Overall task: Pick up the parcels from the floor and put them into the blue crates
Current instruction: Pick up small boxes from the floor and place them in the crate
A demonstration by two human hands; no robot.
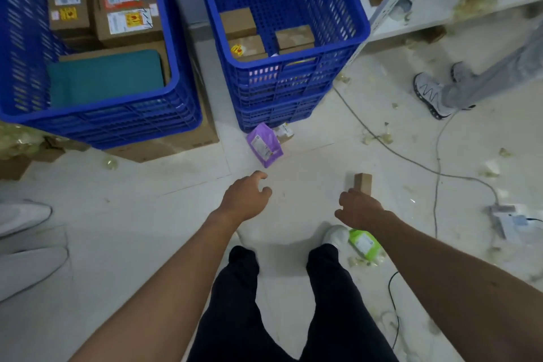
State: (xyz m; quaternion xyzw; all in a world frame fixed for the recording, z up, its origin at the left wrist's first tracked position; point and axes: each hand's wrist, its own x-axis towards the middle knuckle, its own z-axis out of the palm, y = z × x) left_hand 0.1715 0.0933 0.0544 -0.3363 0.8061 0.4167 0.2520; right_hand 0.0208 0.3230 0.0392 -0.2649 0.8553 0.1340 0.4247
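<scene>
Two blue crates stand ahead. The left crate point(97, 123) holds cardboard boxes and a teal package. The right crate point(291, 51) holds a few small brown boxes. My right hand point(360, 210) is closed around the lower end of a small brown box point(363, 181), which sticks out past my fingers. My left hand point(246, 200) hangs open and holds nothing, with its fingers apart. On the floor a purple pouch point(264, 145) leans at the foot of the right crate, with a small labelled parcel point(284, 132) behind it. A green pouch point(364, 245) lies by my right shoe.
A white metal shelf point(440, 0) with torn cardboard stands at the right. Another person's legs and sneakers point(435, 91) are beside it. Cables point(437, 161) and a power adapter point(509, 219) lie on the floor amid packing scraps. Flattened cardboard point(182, 141) sits under the left crate.
</scene>
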